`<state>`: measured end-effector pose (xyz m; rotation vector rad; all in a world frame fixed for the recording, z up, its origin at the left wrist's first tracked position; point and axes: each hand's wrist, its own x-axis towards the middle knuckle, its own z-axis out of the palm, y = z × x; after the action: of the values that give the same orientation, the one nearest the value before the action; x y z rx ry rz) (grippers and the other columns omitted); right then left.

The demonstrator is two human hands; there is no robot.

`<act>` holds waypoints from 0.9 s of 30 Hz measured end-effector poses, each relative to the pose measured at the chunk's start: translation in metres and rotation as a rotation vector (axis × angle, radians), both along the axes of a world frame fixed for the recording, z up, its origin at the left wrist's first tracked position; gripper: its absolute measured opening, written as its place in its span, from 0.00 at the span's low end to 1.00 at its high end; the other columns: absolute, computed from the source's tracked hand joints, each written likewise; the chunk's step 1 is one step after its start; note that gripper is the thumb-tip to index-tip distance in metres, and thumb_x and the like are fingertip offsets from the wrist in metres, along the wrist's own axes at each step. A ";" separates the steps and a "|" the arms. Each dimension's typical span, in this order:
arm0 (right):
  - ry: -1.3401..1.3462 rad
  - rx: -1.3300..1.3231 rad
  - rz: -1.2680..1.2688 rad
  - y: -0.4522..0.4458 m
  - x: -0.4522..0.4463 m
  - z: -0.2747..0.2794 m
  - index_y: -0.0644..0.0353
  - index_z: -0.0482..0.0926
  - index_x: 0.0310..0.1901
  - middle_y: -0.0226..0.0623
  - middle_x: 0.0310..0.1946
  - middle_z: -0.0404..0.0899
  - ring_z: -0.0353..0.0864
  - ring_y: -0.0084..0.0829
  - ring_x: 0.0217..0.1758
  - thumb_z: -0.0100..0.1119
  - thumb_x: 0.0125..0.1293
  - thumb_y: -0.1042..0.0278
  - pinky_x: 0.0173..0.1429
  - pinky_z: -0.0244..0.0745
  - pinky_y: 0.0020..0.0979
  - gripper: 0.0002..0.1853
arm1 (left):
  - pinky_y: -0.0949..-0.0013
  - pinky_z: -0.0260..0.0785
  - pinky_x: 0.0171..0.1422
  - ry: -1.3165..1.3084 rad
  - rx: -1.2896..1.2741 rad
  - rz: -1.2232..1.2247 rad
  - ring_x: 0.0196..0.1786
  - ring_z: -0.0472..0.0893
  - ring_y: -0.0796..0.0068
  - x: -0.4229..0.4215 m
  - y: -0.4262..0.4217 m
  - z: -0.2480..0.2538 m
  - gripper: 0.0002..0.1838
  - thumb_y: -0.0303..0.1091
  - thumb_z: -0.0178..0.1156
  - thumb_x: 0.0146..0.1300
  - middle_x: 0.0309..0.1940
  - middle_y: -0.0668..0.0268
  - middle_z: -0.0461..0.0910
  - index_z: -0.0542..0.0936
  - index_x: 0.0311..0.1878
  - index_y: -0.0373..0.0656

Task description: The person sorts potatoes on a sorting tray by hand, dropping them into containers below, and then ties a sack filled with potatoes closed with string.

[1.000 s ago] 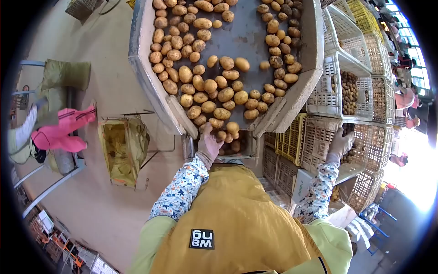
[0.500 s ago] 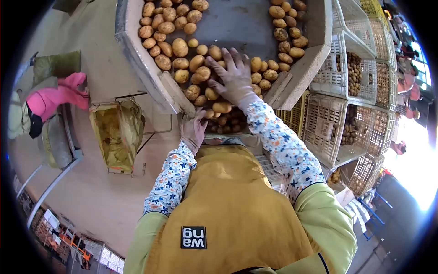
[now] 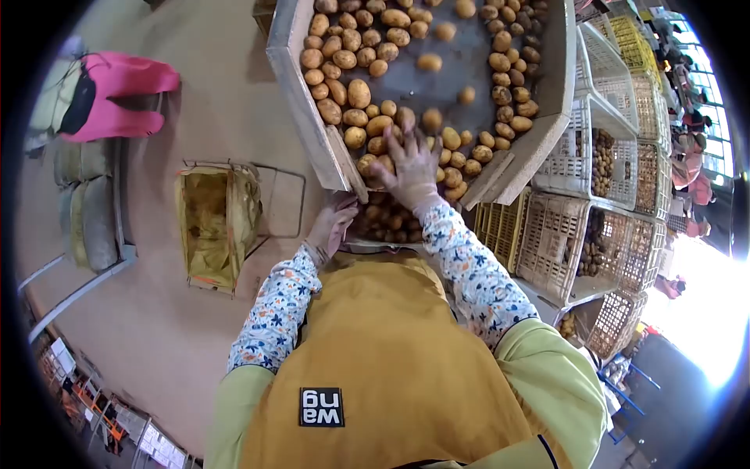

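Right hand (image 3: 408, 170): fingers spread apart, laid over potatoes (image 3: 359, 94) at the narrow mouth of the trough (image 3: 539, 148).
Left hand (image 3: 332, 224): beside the mouth's left corner, fingers bent; whether they grip anything, I cannot tell.
Potatoes: along both trough walls, bunched at the mouth, more in the container (image 3: 383, 245) below it.
Long axes: mixed; a large one near the left wall points away from the wearer, another at the trough's far end lies crosswise; rounder ones show no clear axis.
Hard to see: potatoes under the right hand are partly covered; several mid-trough are blurred; the trough's far end is cut off.
Right side: stacked plastic crates (image 3: 551, 234), some holding potatoes.
Left side: framed yellow sack (image 3: 207, 227).
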<state>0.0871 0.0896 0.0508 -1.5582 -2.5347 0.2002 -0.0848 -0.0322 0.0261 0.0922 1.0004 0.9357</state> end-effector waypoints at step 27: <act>0.297 0.141 0.103 0.003 0.012 -0.038 0.39 0.64 0.68 0.50 0.71 0.50 0.45 0.64 0.72 0.67 0.48 0.37 0.72 0.44 0.58 0.44 | 0.54 0.44 0.74 0.742 -0.700 0.698 0.74 0.50 0.59 -0.109 -0.348 -0.095 0.39 0.64 0.42 0.66 0.73 0.62 0.52 0.55 0.73 0.49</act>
<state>0.0990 0.0927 0.0128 -1.2453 -2.3421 0.2393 -0.1934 -0.3805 -0.0693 -0.5722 2.0825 1.1408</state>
